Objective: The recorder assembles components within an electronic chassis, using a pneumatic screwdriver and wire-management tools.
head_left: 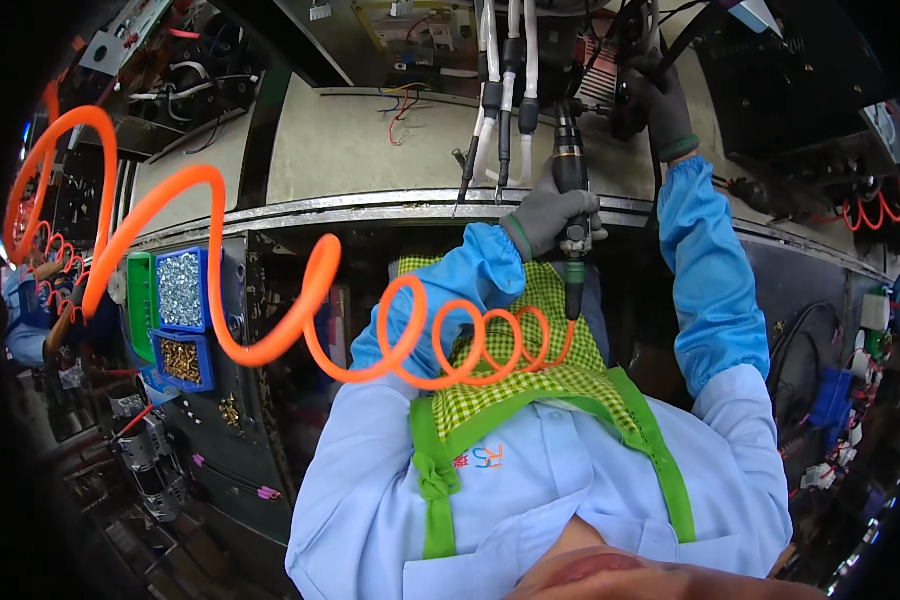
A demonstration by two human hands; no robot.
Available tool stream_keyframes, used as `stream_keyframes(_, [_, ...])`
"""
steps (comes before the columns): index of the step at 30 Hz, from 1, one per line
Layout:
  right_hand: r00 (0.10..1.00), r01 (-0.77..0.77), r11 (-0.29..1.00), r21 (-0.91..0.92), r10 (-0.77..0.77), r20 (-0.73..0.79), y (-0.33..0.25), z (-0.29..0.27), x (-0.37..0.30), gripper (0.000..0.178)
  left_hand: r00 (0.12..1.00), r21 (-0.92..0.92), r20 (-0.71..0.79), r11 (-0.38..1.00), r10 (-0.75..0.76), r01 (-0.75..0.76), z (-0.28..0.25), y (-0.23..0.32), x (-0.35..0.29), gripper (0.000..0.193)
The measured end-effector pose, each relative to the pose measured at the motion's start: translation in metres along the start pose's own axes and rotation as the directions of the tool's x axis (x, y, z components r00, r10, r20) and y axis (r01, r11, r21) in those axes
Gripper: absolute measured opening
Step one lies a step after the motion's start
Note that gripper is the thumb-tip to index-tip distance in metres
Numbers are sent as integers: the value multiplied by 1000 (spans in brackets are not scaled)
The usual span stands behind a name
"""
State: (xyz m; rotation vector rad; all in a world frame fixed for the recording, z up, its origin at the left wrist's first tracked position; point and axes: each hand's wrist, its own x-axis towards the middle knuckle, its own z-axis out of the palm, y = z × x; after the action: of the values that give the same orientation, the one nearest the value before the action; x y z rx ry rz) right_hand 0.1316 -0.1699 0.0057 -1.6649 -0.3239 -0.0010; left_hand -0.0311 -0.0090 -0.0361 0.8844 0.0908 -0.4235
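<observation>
My left hand [550,218], in a grey glove, is wrapped round a black air screwdriver [569,165]. The tool points away from me, and an orange coiled air hose [400,340] runs from its rear end off to the left. To the right of its tip, my gloved right hand [663,112] is closed at a dark part [628,108] of the unit on the bench; what exactly the fingers hold is hidden. White cables with black sleeves [510,90] hang just left of the screwdriver. A finned metal block [600,70] shows beyond its tip.
A metal rail [340,208] edges the pale bench [370,150]. At left, blue bins hold silver screws [180,285] and brass fittings [180,360], beside a green tray [140,300]. A black housing [800,90] stands at right. Another person's arm [30,310] shows far left.
</observation>
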Motion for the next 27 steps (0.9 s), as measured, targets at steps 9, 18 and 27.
stream_keyframes(9, [992,120,990,-70,-122,-23,8,1,7,22,1000,-4,-10,1000,13,-13,-1,-4,3,46])
stream_keyframes(18, [989,143,986,-82,-145,-20,10,0,7,22,999,43,-2,998,46,-46,2,-8,5,47])
stream_keyframes(27, [990,130,987,-95,-135,-45,11,1,11,24,999,43,19,999,27,-28,2,2,7,45])
